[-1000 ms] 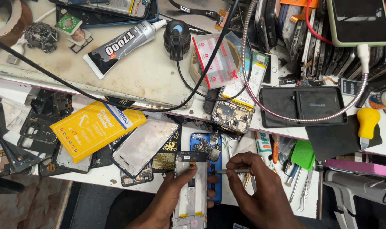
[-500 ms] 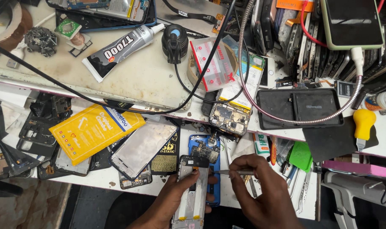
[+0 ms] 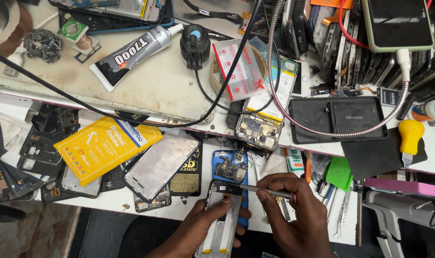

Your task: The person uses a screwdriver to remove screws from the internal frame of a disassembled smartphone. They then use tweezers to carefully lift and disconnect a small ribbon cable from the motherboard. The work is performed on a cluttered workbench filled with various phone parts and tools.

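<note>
The left hand (image 3: 203, 224) grips an opened phone frame (image 3: 221, 220) from below, its fingers wrapped around the frame's edge and the thumb pressed on the top. The frame lies at the near edge of the lower worktop (image 3: 179, 205), partly over a blue phone body (image 3: 230, 167) with a bare circuit board. The right hand (image 3: 294, 215) pinches a thin metal tool (image 3: 263, 190) between thumb and forefinger; the tip of the tool touches the upper end of the frame.

Just left of the hands lie a silver metal plate (image 3: 157, 165), a black anti-static bag (image 3: 188, 174) and a yellow package (image 3: 105, 145). Black phone frames (image 3: 45, 143) are piled at the far left. To the right are a green plastic pick (image 3: 340, 173) and tweezers (image 3: 344, 217).

The upper worktop (image 3: 155, 86) is stained and crowded. A glue tube (image 3: 131, 52), a black round adapter (image 3: 195, 40) with its cable, a circuit board (image 3: 259, 131) and a black phone back cover (image 3: 337, 119) lie there. A metal braided cable (image 3: 322, 134) curves over the cover to a phone with a green case (image 3: 399, 21). A yellow-handled tool (image 3: 409, 136) lies at the right.
</note>
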